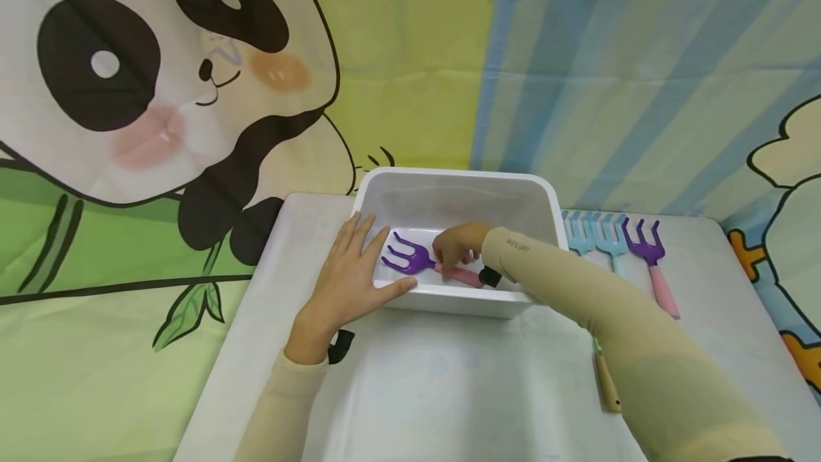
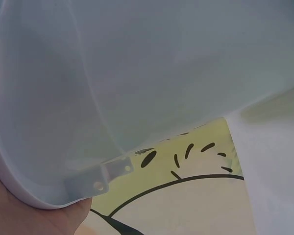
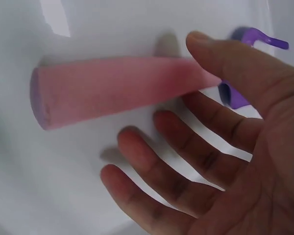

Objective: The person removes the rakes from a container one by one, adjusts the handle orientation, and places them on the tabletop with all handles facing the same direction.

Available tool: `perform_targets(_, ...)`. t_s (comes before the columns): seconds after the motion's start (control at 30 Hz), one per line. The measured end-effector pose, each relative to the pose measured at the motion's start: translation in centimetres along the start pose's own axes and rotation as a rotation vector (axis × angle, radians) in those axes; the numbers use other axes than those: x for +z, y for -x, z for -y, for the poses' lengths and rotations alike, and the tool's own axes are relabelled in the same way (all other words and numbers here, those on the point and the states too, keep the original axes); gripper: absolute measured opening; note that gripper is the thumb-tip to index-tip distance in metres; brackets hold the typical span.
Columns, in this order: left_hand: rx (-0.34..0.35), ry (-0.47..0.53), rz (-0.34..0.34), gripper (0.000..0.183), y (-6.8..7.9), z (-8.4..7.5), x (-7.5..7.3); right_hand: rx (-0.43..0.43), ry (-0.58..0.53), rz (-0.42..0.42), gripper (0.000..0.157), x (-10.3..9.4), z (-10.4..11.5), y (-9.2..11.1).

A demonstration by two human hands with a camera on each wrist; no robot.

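Observation:
A purple hand rake (image 1: 411, 257) with a pink handle (image 3: 112, 90) lies inside a white plastic bin (image 1: 457, 299). My right hand (image 1: 457, 244) reaches down into the bin and pinches the narrow end of that handle. In the right wrist view, the thumb crosses over the handle and the forefinger tip tucks in beside it; the other fingers (image 3: 147, 156) spread loosely. My left hand (image 1: 349, 280) rests on the bin's near left corner, fingers straight and spread, thumb along the front rim. The left wrist view shows the bin's outer wall (image 2: 186, 63).
Right of the bin, two light blue hand rakes (image 1: 612, 237) and another purple rake (image 1: 649, 254) with a pink handle lie on the white table (image 1: 442, 391). A wooden-handled tool (image 1: 606, 383) is partly hidden by my right forearm. A printed panda curtain (image 1: 410, 55) hangs behind.

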State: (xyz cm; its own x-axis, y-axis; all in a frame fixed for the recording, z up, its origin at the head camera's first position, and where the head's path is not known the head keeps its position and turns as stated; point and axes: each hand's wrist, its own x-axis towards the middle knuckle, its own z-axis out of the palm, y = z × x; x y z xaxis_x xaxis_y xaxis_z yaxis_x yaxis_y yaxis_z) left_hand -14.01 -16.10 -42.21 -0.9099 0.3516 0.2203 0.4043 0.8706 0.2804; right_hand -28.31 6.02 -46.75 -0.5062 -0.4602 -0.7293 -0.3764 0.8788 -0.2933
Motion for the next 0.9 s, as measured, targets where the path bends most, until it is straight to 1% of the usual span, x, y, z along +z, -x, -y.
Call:
perform_targets(0.23,-0.007,0.016,-0.004,0.103,0.0,-0.2,-0.1,-0.026,-0.009,-0.013,0.020,0.1,-0.2,0.0)
perform_targets(0.4,0.004,-0.004,-0.010,0.104,-0.1,-0.1,0.0,-0.025,-0.032,-0.005,0.018,-0.3,-0.4,0.1)
perform_targets(0.5,0.014,-0.018,-0.014,0.104,-0.1,0.0,0.0,-0.037,-0.077,0.015,0.019,-0.7,-0.7,0.3)
perform_targets(0.6,0.014,-0.015,-0.015,0.104,-0.1,0.0,0.0,-0.056,-0.159,0.072,0.021,-1.0,-1.0,0.4)
perform_targets(0.73,0.009,-0.007,-0.013,0.105,-0.1,0.0,0.1,-0.068,-0.302,0.197,0.031,-1.5,-1.5,0.4)
perform_targets(0.83,0.005,-0.002,-0.008,0.105,0.0,0.1,0.1,-0.059,-0.371,0.277,0.037,-1.8,-1.7,0.4)
perform_targets(0.9,0.001,-0.003,-0.003,0.105,0.1,0.1,0.1,-0.052,-0.390,0.312,0.038,-2.1,-1.7,0.4)
